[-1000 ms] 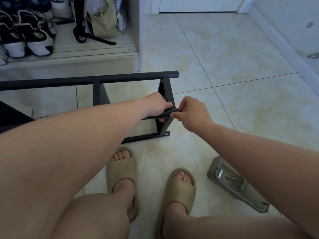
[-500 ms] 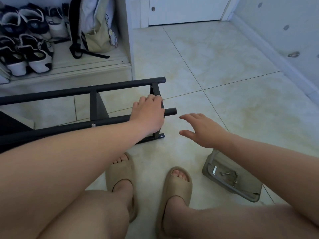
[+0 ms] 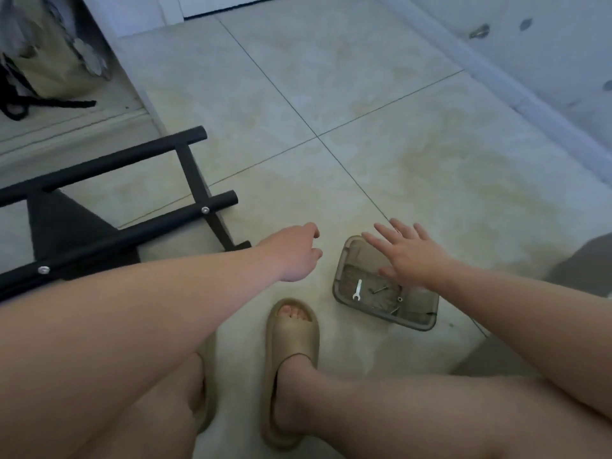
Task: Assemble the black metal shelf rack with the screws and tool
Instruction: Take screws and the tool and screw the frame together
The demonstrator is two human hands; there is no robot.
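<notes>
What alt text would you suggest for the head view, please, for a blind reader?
A person's open right hand hovers over a translucent tray holding a wrench and screws on the tiled floor. The left hand, holding nothing, is beside the black metal rack.

Pale cream floor tiles (image 3: 364, 94) fill most of the view, glossy, with thin dark grout lines crossing just above centre. From 1 to 3 o'clock runs a white wall (image 3: 563, 54) with a baseboard and a small metal fitting (image 3: 479, 30). At 10 o'clock an open white cabinet (image 3: 112, 14) holds a beige bag (image 3: 49, 61) with a black strap. The light is soft and dim.
</notes>
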